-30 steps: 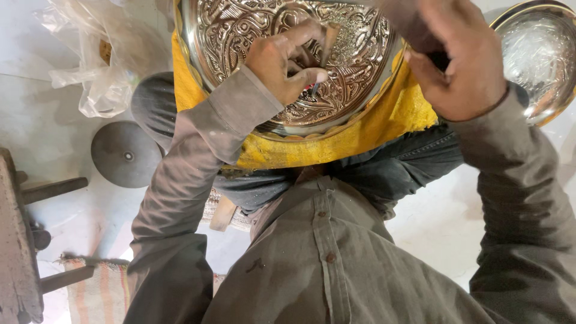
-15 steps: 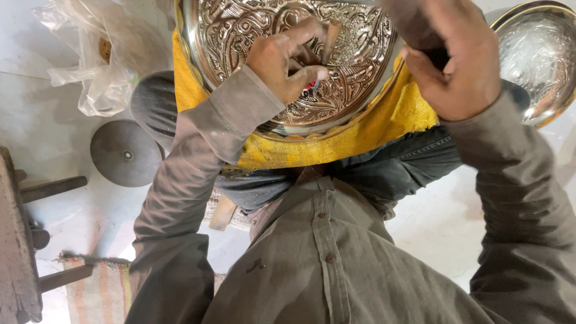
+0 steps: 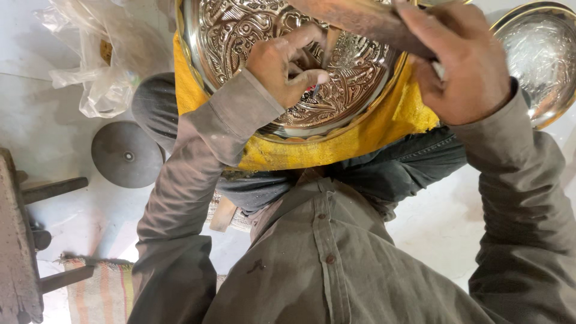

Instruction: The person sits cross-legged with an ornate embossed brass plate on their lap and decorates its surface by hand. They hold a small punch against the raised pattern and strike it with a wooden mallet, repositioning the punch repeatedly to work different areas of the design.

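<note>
Floor (image 3: 54, 138) on the left holds a plastic bag (image 3: 102, 66) and a round grey disc (image 3: 127, 154). Left hand (image 3: 282, 63) pinches a thin metal punch (image 3: 329, 48) against the shiny carved tray (image 3: 240, 36) on the yellow cloth (image 3: 336, 144). Right hand (image 3: 465, 63) wraps tight around a wooden mallet (image 3: 360, 18). Another shiny tray (image 3: 540, 60) sits close by.

A crumpled clear plastic bag (image 3: 102, 60) lies on the pale floor at upper left, with something brownish-yellow inside; no labels, signs or screens show.

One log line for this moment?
left hand: pinches chisel on tray | right hand: grips mallet above | tray on yellow cloth
</note>
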A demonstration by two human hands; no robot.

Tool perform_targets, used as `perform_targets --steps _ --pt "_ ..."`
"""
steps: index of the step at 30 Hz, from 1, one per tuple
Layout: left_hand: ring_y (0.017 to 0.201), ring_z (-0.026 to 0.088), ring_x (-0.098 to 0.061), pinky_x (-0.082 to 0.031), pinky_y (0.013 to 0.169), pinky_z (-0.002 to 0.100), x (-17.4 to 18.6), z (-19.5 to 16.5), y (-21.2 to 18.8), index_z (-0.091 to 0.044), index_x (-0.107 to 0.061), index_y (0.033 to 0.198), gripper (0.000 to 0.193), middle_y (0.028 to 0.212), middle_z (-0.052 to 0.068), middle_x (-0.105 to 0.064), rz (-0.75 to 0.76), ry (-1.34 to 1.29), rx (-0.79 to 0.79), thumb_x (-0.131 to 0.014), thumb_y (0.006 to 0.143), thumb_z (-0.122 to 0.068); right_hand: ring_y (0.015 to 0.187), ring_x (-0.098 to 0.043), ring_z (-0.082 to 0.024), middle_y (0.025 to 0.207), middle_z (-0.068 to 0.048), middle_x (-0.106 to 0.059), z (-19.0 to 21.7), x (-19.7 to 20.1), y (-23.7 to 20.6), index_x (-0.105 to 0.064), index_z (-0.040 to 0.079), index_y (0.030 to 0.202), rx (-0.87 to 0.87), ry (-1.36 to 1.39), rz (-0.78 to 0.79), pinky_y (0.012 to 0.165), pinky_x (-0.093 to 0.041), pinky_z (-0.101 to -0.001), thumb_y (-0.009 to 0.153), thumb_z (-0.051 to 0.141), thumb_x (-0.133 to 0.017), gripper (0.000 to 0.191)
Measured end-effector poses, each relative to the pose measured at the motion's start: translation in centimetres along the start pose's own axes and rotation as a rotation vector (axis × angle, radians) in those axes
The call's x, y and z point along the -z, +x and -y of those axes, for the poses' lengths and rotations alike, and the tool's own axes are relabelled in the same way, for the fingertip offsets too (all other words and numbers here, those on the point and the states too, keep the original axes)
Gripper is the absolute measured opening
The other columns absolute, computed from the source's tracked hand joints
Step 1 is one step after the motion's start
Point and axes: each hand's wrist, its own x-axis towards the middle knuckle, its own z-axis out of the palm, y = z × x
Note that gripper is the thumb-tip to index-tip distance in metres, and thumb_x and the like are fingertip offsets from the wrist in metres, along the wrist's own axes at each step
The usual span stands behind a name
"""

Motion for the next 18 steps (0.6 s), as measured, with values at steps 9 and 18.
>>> perform_targets --steps 9,18 --pt "0.099 0.020 -0.079 -0.064 0.085 0.033 -0.1 0.1 0.3 -0.012 -0.059 0.132 0.038 0.109 0.009 -0.075 -0.025 -0.051 -0.017 -0.074 0.099 -0.003 0.118 -0.064 -0.041 0.135 -0.024 -0.059 -0.5 -0.1 0.2 -0.052 0.002 0.153 -0.038 -0.047 0.016 0.099 -0.054 -0.0450 0.094 -0.013 -0.070 0.063" --pt "0.089 0.018 -0.079 -0.065 0.077 0.030 0.0 0.8 -0.8 -0.011 -0.059 0.119 0.029 0.098 0.009 -0.077 -0.055 0.028 -0.033 -0.079 0.097 -0.007 0.124 -0.063 -0.035 0.138 -0.024 -0.054 -0.7 -1.2 -0.3 -0.046 0.000 0.152 0.054 0.022 -0.065 0.106 -0.056 -0.0380 0.099 -0.015 -0.056 0.056"
